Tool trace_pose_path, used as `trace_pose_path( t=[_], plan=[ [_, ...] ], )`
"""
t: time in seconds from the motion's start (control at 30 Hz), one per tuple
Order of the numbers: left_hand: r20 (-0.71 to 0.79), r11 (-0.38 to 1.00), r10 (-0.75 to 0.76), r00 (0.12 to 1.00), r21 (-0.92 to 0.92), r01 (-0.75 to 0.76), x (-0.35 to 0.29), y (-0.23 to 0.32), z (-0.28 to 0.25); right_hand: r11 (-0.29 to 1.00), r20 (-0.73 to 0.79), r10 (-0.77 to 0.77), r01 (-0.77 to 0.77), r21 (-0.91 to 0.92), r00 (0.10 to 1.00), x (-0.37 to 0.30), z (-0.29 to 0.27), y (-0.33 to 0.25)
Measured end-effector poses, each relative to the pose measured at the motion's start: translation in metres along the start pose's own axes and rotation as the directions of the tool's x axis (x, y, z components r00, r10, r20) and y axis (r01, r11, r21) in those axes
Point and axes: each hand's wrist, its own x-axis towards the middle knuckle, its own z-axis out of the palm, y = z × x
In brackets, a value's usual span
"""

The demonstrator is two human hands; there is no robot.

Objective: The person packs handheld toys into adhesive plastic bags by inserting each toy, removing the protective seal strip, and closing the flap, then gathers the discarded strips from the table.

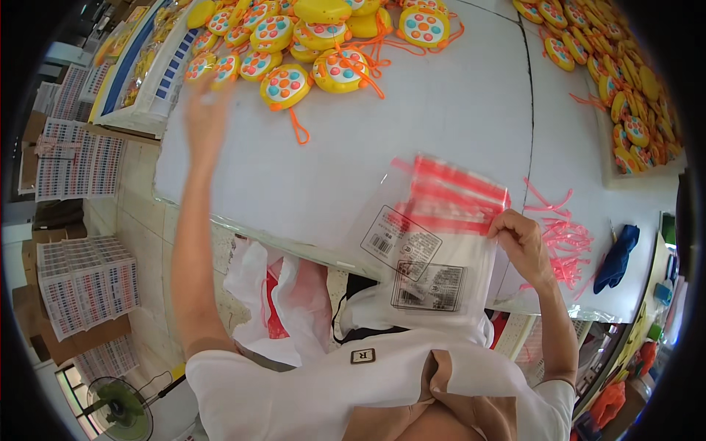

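My right hand point(521, 239) grips a stack of clear plastic zip bags point(434, 242) with red seal strips and black printed labels, held over the near edge of the white table point(456, 110). My left hand point(206, 110) is stretched far out and blurred, just short of a pile of yellow toy game pads point(294, 44) with coloured buttons and orange cords. The nearest pads point(213, 67) lie at its fingertips. The left hand's fingers are spread and hold nothing that I can see.
More yellow toys fill a tray point(625, 95) at the far right. Loose pink cords point(566, 242) and a blue cloth point(616, 257) lie right of my hand. White plastic bags point(287, 294) hang below the table edge. Printed boxes point(84, 283) and a fan point(121, 408) stand on the floor at left.
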Motion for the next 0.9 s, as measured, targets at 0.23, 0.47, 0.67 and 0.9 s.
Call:
trace_pose_path(
  t=[0.23, 0.47, 0.67, 0.9],
  plan=[
    [0.156, 0.898, 0.239, 0.959, 0.339, -0.279, -0.018, 0.013, 0.112, 1.000, -0.010, 0.030, -0.030, 0.002, 0.999, -0.007, 0.003, 0.007],
    [0.290, 0.995, 0.077, 0.954, 0.037, -0.092, -0.030, 0.015, 0.087, 0.989, -0.020, 0.147, -0.148, -0.014, 0.989, -0.004, 0.002, -0.017],
    [0.672, 0.927, 0.122, 0.731, -0.340, 0.158, -0.087, 0.125, 0.065, 0.948, -0.158, -0.230, 0.184, -0.261, 0.960, 0.029, 0.011, -0.065],
    [0.649, 0.858, 0.362, 0.669, -0.513, 0.033, -0.139, 0.189, 0.068, 0.870, -0.040, -0.343, 0.301, -0.391, 0.939, 0.050, 0.006, -0.073]
  ],
)
